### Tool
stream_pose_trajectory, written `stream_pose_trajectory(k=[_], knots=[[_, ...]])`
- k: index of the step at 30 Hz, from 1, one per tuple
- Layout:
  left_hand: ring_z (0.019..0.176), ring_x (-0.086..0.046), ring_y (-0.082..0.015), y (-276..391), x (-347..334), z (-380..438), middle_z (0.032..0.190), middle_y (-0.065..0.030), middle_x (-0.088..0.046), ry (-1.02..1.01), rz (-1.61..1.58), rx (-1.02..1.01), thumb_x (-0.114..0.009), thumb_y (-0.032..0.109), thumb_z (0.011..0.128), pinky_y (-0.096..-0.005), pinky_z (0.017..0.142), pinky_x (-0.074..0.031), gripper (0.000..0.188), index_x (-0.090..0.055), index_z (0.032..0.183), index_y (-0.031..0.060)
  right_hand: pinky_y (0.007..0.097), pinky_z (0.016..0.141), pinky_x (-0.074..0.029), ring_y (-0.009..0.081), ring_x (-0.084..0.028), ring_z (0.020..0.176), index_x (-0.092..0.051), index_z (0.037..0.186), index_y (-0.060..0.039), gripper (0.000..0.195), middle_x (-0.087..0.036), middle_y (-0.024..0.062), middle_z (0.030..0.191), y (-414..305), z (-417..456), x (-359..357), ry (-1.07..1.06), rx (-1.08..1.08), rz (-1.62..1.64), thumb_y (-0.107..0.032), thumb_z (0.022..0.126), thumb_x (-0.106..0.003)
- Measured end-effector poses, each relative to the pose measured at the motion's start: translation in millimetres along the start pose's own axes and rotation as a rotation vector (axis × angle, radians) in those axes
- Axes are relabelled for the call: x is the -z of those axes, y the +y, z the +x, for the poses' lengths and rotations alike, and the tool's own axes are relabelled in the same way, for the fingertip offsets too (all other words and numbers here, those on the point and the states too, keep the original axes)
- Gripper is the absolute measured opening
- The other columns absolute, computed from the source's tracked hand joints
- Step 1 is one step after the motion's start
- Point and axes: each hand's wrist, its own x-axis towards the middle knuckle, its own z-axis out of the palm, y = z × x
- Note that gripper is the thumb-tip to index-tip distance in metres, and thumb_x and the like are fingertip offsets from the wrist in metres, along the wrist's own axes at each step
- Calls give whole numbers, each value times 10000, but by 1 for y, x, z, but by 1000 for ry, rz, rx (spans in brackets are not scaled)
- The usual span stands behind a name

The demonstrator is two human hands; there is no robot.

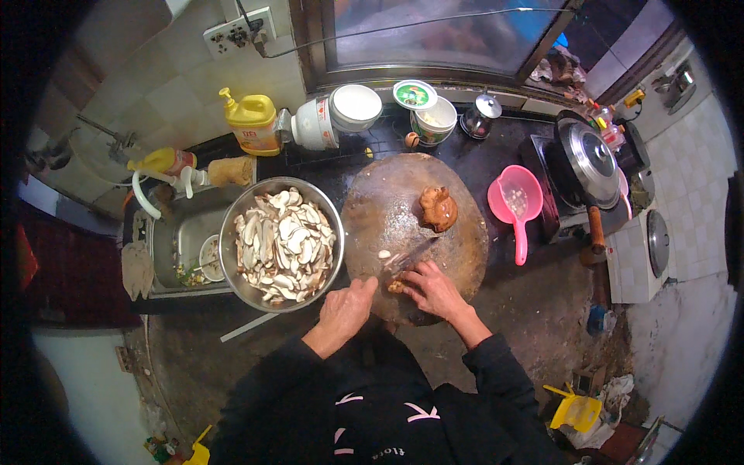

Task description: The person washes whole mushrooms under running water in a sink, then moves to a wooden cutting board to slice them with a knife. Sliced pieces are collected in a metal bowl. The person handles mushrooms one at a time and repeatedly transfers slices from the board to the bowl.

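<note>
My left hand (347, 309) grips the handle of a kitchen knife (414, 254), whose blade lies low across a round wooden chopping block (378, 192). With bent fingers my right hand (435, 293) holds a small knobbly brown piece of food (396, 286) against the block, just on the near side of the blade. Pale thin slices and a small white piece (384, 254) lie beside the knife. Farther back on the block sits a glossy brown lump of food (439, 210). Left of the block, a steel bowl (225, 238) is heaped with sliced mushrooms (285, 244).
A pink plastic ladle (519, 241) with pale bits inside lies right of the block, before a lidded wok (593, 160). Behind stand stacked bowls (317, 123), an open tub (437, 119), a glass jar (482, 116) and a yellow pump bottle (253, 125). The sink (180, 226) is at left.
</note>
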Motion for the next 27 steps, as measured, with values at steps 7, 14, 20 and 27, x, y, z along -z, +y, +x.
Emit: stream_pose_trajectory(k=[7,14,20,27], knots=[[687,-659,-400,1,-4,1,829,-210,-615,-41,5,5,-482,98,905,-523,582,-507,108,-508,1010,95,414,925,-471,345,-531,1066,-672,1108,-69,285,-589,134,1079,-2,4,5,-33,-6,-9,-184,848,-695],[699,-668,-399,1,-14,4,823,-206,-619,-79,17,13,-517,72,877,-518,587,-515,152,-506,1029,85,435,877,-492,354,-533,1057,-671,1105,-81,290,-585,146,1076,3,0,-4,-1,-6,-38,-167,831,-706],[713,-673,-405,0,-11,3,832,-202,-633,-100,-3,0,-524,76,873,-512,586,-520,157,-503,1029,76,444,859,-482,364,-533,1020,-663,1067,-72,259,-562,152,1035,1,-2,-7,39,2,-1,-111,811,-676],[708,-672,-403,-1,-7,5,799,-210,-631,-87,-20,-16,-531,78,868,-512,578,-517,150,-499,1014,70,450,899,-472,384,-521,1060,-644,1100,-52,285,-563,164,1088,6,-5,-10,24,10,22,-97,823,-695]])
